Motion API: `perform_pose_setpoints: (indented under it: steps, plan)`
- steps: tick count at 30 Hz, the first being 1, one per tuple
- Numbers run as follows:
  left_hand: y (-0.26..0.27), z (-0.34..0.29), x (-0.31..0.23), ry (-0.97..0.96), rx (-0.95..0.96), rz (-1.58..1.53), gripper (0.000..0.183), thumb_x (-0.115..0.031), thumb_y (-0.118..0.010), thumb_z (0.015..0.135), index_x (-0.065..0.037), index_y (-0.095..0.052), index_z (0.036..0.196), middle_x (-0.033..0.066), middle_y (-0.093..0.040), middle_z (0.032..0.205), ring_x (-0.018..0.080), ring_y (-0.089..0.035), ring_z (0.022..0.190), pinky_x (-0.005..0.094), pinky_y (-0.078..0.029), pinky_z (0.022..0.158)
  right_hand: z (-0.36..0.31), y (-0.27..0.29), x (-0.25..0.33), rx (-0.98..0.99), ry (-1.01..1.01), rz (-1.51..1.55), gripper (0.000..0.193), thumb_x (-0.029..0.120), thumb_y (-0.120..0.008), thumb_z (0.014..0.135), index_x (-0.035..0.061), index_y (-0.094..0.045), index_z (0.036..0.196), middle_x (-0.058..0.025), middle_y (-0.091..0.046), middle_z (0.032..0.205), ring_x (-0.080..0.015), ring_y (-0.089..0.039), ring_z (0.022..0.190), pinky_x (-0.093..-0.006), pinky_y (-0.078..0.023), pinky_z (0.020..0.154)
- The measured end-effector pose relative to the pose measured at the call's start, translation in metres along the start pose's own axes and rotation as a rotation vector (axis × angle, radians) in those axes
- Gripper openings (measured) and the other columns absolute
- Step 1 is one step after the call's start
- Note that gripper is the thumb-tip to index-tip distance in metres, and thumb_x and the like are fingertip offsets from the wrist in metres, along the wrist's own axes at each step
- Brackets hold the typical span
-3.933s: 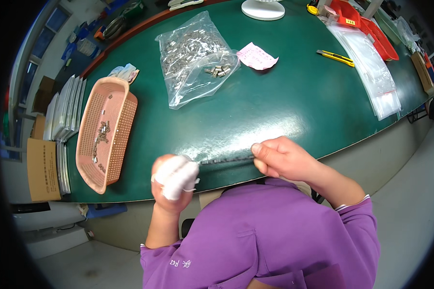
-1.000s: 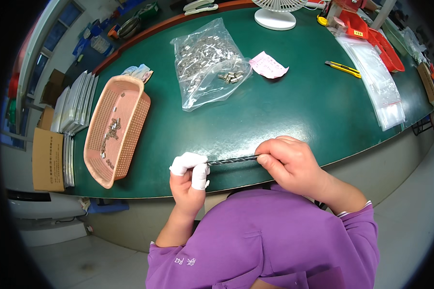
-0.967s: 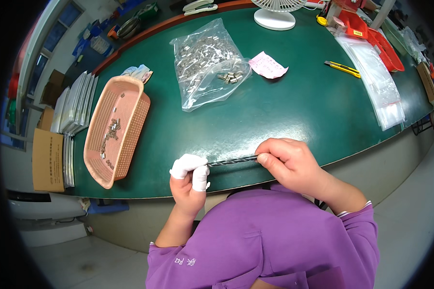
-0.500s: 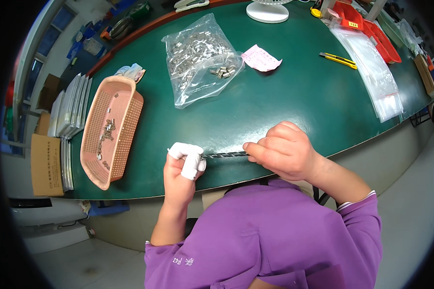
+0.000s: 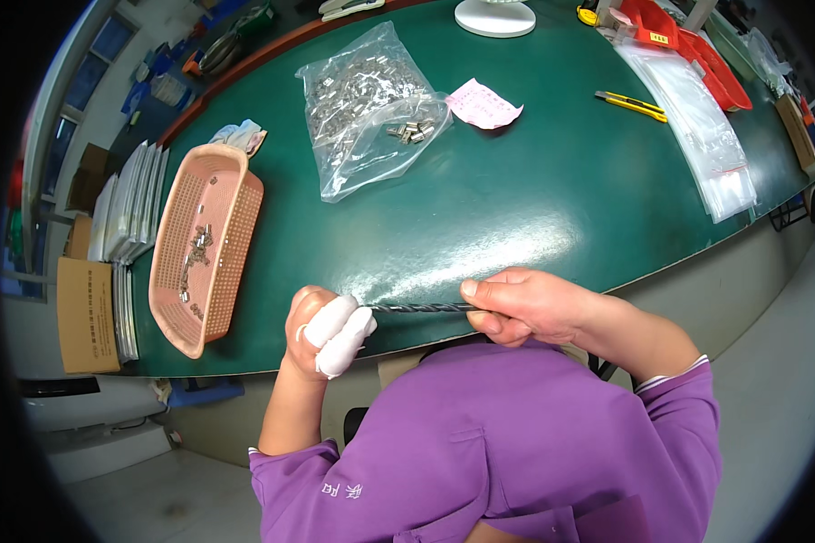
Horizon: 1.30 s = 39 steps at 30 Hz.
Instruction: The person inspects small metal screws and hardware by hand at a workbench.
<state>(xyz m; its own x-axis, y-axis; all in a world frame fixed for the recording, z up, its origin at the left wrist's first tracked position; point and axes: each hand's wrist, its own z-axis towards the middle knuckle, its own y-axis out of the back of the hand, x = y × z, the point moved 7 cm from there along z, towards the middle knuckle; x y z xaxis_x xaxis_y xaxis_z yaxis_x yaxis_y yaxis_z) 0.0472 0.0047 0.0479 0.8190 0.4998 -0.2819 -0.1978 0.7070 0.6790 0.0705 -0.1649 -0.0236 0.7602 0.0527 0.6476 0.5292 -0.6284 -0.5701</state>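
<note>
The person's hands, left hand [image 5: 328, 330] and right hand [image 5: 527, 306], are gripping a twisted metal rod [image 5: 421, 308], now drawing slightly farther apart along it.

top: purple short-sleeved shirt, chest pocket, small white lettering on sleeve | left hand [image 5: 321, 326]: white finger cots on two fingertips | right hand [image 5: 525, 306]: bare, white cuff edge at sleeve

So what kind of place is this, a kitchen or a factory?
Most likely a small factory or assembly workshop. A green worktable holds a clear bag of small metal parts, a pink basket holds a few more, and both hands hold a thin twisted metal rod.
</note>
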Motion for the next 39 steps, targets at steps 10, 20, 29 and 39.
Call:
perform_pose_setpoints:
  steps: [10, 20, 29, 39]
  plan:
    - [-0.028, -0.045, 0.049, 1.051, -0.63, -1.46, 0.016, -0.014, -0.047, 0.089, -0.005, -0.049, 0.101, 0.0046, -0.049, 0.078, 0.0066, -0.037, 0.055, 0.0179, -0.03, 0.049, -0.04, 0.036, 0.053, -0.856, 0.875, -1.112, 0.014, 0.015, -0.052, 0.083, 0.0021, -0.057, 0.083, -0.0105, -0.057, 0.076, -0.0297, -0.053, 0.074, -0.0375, -0.042, 0.068]
    - [-0.043, -0.044, 0.036, 1.179, -0.677, -1.889, 0.014, -0.014, -0.039, 0.091, -0.006, -0.051, 0.094, 0.0002, -0.044, 0.065, 0.0042, -0.033, 0.046, 0.0185, -0.024, 0.043, -0.047, 0.04, 0.053, -0.953, 1.008, -1.106, 0.009, 0.006, -0.053, 0.08, 0.0036, -0.058, 0.088, -0.0076, -0.056, 0.073, -0.0232, -0.05, 0.066, -0.0321, -0.041, 0.062]
    - [-0.046, -0.04, 0.03, 1.15, -0.631, -2.046, 0.02, -0.018, -0.036, 0.093, -0.006, -0.052, 0.091, 0.0002, -0.044, 0.064, 0.0037, -0.031, 0.044, 0.0178, -0.023, 0.041, -0.051, 0.04, 0.053, -0.937, 1.026, -1.04, 0.011, 0.005, -0.055, 0.078, 0.0047, -0.06, 0.089, -0.0061, -0.058, 0.073, -0.0208, -0.051, 0.064, -0.0297, -0.041, 0.06]
    - [-0.047, -0.038, 0.03, 1.142, -0.559, -1.873, 0.017, -0.015, -0.039, 0.092, -0.004, -0.052, 0.097, 0.0026, -0.048, 0.067, 0.004, -0.032, 0.046, 0.0179, -0.024, 0.043, -0.059, -0.02, 0.071, -0.643, 1.291, -1.364, 0.024, 0.003, -0.063, 0.069, 0.0057, -0.061, 0.092, -0.0042, -0.057, 0.072, -0.0209, -0.051, 0.064, -0.0311, -0.042, 0.06]
